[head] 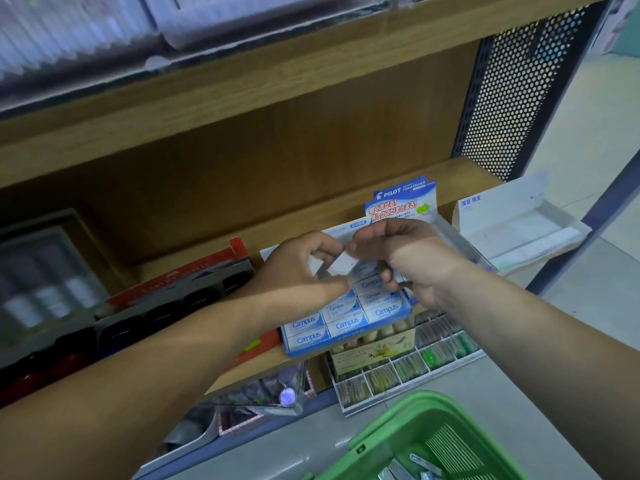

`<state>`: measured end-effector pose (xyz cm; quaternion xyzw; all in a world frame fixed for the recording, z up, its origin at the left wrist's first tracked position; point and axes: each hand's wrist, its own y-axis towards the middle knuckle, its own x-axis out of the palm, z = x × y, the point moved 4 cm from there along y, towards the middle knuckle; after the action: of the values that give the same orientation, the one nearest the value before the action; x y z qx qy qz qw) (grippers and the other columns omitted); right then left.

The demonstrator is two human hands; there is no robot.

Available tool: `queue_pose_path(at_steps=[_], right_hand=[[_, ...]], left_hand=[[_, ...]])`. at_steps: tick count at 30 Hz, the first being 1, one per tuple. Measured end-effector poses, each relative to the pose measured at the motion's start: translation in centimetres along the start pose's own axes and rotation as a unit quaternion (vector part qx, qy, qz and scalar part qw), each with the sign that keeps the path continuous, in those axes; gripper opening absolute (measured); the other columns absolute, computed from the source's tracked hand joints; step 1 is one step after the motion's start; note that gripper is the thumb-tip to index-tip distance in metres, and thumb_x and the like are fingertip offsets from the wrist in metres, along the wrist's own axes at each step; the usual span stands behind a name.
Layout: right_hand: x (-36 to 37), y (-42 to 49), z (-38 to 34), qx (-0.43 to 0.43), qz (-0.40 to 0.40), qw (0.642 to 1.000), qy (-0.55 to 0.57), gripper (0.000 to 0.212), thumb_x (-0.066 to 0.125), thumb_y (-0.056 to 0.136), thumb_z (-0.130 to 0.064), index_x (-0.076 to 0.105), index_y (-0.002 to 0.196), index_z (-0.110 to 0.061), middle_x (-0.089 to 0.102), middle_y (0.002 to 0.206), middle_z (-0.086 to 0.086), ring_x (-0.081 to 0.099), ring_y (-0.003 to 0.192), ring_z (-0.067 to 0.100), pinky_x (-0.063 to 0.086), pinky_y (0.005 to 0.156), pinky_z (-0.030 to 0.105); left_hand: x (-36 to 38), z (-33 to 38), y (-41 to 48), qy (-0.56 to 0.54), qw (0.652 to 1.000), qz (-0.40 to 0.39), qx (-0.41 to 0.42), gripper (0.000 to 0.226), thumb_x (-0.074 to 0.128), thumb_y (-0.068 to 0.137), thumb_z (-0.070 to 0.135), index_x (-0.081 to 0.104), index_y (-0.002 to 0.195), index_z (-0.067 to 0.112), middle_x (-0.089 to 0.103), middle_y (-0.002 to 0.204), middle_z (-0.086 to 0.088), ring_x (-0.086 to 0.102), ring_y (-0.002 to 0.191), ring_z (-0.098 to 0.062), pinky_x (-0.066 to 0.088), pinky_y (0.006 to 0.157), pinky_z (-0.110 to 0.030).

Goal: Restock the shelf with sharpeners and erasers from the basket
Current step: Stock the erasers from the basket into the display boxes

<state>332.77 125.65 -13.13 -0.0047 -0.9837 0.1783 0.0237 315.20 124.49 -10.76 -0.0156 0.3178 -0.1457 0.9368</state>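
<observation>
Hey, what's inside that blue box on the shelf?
Campus erasers in white-and-blue sleeves fill the near end of the blue box. The left hand and right hand, together pinching a white eraser, cover its far end.

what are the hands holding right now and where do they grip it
A small white eraser. The left hand pinches its left end and the right hand pinches its right end.

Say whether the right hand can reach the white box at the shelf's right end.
Likely yes: the white box lies open just right of the right hand, the way over clear; but that hand pinches a white eraser.
</observation>
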Motion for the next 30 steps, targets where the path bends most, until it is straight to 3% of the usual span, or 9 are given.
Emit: queue_pose_path(at_steps=[3,6,10,14,17,21,24,27,30], right_hand=[[0.2,-0.1,0.0,-0.008,0.005,1.0,-0.003,0.019,0.086,0.079,-0.011,0.073,0.092,-0.012,0.072,0.076,0.01,0.041,0.041,0.015,0.034,0.041,0.022],[-0.9,-0.5,-0.7,-0.005,-0.012,0.999,-0.046,0.018,0.086,0.079,-0.016,0.076,0.093,-0.012,0.071,0.078,0.01,0.044,0.043,0.017,0.035,0.043,0.024],[-5.4,-1.1,-2.5,0.009,-0.013,0.993,-0.115,0.018,0.081,0.084,-0.015,0.075,0.1,-0.01,0.077,0.085,0.01,0.048,0.049,0.018,0.042,0.048,0.026],[-12.7,-2.0,-2.4,0.03,0.02,0.996,-0.082,0.025,0.062,0.094,0.002,0.065,0.116,-0.009,0.062,0.087,0.015,0.053,0.057,0.018,0.048,0.055,0.03],[-18.4,-2.6,-1.1,0.017,0.144,0.988,-0.053,0.023,0.061,0.091,-0.001,0.068,0.108,-0.014,0.061,0.091,0.011,0.052,0.055,0.019,0.048,0.055,0.03],[-23.5,-2.8,1.0,-0.032,0.279,0.96,0.001,0.023,0.062,0.091,-0.007,0.063,0.113,-0.011,0.058,0.079,0.013,0.04,0.048,0.021,0.033,0.042,0.025],[-25.1,-2.3,3.6,-0.027,0.327,0.944,0.043,0.024,0.064,0.092,-0.013,0.056,0.114,-0.014,0.056,0.077,0.016,0.037,0.047,0.02,0.029,0.038,0.022],[-25.8,-1.9,5.8,-0.014,0.356,0.932,0.067,0.019,0.067,0.091,-0.019,0.051,0.1,-0.019,0.064,0.085,0.02,0.042,0.052,0.022,0.032,0.042,0.024],[-26.0,-1.7,6.7,-0.003,0.347,0.932,0.103,0.022,0.069,0.093,-0.021,0.051,0.106,-0.019,0.066,0.083,0.017,0.039,0.046,0.019,0.031,0.04,0.024]], left_hand=[[0.0,-0.1,0.1,-0.001,1.0,0.021,-0.01,0.026,0.083,0.083,0.035,0.069,0.104,0.034,0.068,0.106,0.017,0.06,0.094,0.012,0.044,0.072,-0.003],[0.1,0.4,0.2,-0.014,0.999,0.039,-0.028,0.018,0.085,0.082,0.036,0.071,0.093,0.032,0.071,0.095,0.014,0.067,0.083,0.0,0.051,0.073,-0.019],[2.5,2.5,1.2,-0.027,0.998,0.03,-0.042,0.017,0.086,0.082,0.036,0.073,0.09,0.029,0.073,0.089,0.013,0.07,0.083,-0.013,0.047,0.064,-0.016],[6.5,6.9,4.0,0.003,1.0,-0.003,-0.007,0.015,0.084,0.084,0.034,0.072,0.092,0.027,0.069,0.088,0.017,0.061,0.073,0.005,0.042,0.056,-0.012],[10.1,10.4,7.3,0.021,0.999,-0.008,0.025,0.016,0.084,0.083,0.032,0.073,0.093,0.026,0.069,0.094,0.016,0.062,0.084,0.003,0.042,0.061,-0.009],[14.7,13.3,11.2,0.038,0.999,-0.01,0.029,0.017,0.085,0.083,0.029,0.075,0.095,0.024,0.069,0.1,0.01,0.062,0.082,-0.005,0.045,0.064,-0.013],[17.6,14.4,13.4,0.058,0.998,-0.016,0.029,0.011,0.083,0.084,0.027,0.074,0.089,0.023,0.073,0.097,0.003,0.069,0.08,-0.015,0.053,0.067,-0.024],[20.0,15.4,15.1,0.072,0.996,-0.022,0.038,0.01,0.082,0.086,0.028,0.075,0.088,0.021,0.071,0.097,0.002,0.065,0.077,-0.015,0.044,0.06,-0.019],[21.5,15.7,16.2,0.074,0.996,-0.02,0.037,0.011,0.083,0.085,0.027,0.076,0.088,0.02,0.069,0.093,0.002,0.062,0.074,-0.012,0.04,0.053,-0.016]])
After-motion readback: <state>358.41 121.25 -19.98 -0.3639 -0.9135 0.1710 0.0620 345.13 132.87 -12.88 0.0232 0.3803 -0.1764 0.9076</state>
